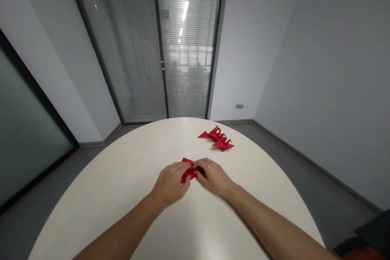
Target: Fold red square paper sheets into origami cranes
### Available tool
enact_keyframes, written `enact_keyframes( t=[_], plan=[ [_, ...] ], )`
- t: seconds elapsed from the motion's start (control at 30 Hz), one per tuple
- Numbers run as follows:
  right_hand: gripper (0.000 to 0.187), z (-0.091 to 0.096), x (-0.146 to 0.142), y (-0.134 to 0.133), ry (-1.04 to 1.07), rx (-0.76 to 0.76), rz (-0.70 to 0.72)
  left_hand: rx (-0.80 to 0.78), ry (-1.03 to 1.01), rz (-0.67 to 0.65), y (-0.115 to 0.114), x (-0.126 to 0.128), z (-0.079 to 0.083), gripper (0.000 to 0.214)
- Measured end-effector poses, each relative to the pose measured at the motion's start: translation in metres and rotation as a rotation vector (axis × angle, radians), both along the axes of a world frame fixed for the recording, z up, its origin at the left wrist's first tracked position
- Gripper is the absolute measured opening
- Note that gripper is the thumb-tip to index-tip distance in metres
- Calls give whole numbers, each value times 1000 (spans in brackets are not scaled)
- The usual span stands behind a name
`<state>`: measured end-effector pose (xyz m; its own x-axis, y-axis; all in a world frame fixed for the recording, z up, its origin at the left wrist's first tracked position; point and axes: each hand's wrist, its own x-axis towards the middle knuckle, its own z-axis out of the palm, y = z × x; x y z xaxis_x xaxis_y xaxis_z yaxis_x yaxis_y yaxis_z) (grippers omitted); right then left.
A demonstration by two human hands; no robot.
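Bare forearms, 2 in number (left forearm (124, 225) and right forearm (262, 215)), rise from the lower edge and converge on 1 piece of folded red paper (187, 176). Paper position: on the tabletop, between the 2 hands, immediately right of the left palm and left of the right palm, in contact with the digits of both. Left hand (172, 183): fingers bent over the paper, thumb at its near edge; whether they pinch or merely press cannot be told. Right hand (213, 176): curled, thumb and fingertips pinching the paper's right side.

Beyond the right hand, near the far rim, lies 1 overlapping row of red origami figures (217, 139) with pointed wings and bent tips; overlap prevents an exact count. All rest on 1 round white table (143, 146).

Background: 2 dark-framed glass panels with horizontal blinds (131, 48), straight ahead; 1 frosted glass panel (27, 130) at left; 1 wall socket (239, 106) low on the pale wall (258, 40); grey floor (274, 142). Lower right corner: 1 dark item (376, 227), cropped and unidentifiable.
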<state>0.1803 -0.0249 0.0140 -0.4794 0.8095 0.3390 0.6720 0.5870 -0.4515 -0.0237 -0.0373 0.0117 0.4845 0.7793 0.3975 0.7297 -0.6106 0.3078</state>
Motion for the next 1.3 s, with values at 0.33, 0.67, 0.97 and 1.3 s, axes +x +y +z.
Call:
enact_keyframes(
  t=[0.33,0.67,0.97,1.3],
  plan=[
    [16,1,3,4,51,62,-39,-160,-296,-76,1,-8,2,37],
    [22,-1,4,5,168,36,-35,-147,-307,-161,4,-12,-6,52],
    [23,-4,3,6,360,-112,-67,-190,-410,16,11,-9,-13,46],
    [29,-10,-1,10,703,-272,-14,-195,-386,78,16,-5,-18,38]
  ],
)
